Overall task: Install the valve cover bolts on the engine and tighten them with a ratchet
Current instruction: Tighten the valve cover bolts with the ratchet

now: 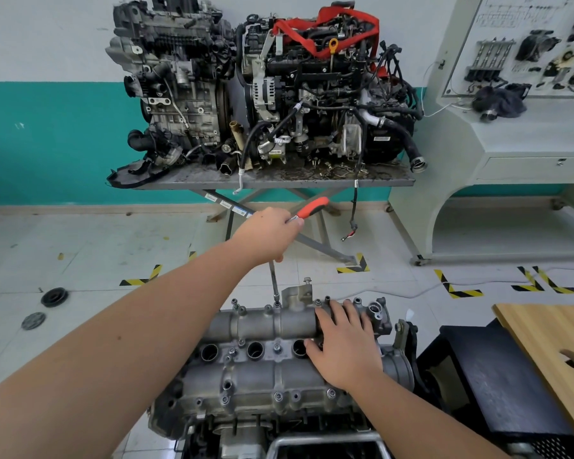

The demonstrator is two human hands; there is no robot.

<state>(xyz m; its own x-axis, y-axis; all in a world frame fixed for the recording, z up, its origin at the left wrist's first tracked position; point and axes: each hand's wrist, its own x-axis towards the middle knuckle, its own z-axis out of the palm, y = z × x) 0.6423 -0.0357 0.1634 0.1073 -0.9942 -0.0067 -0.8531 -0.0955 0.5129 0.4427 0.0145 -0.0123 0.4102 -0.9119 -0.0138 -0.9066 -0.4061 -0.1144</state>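
a: what's the floor [90,246] carrying out past your left hand [268,236]?

b: pale tiles with yellow-and-black hazard corner marks [353,266], and two dark round discs [54,296] lying well off to that hand's left.

a: and beyond your hand?

b: a scissor-leg metal table [279,180] stands on the tiles, with two grimy engines [262,87] sitting side by side directly on its top, and loose small parts around their bases.

a: to the right of your right hand [345,346]?

b: a wooden board [550,332], lying over a dark block.
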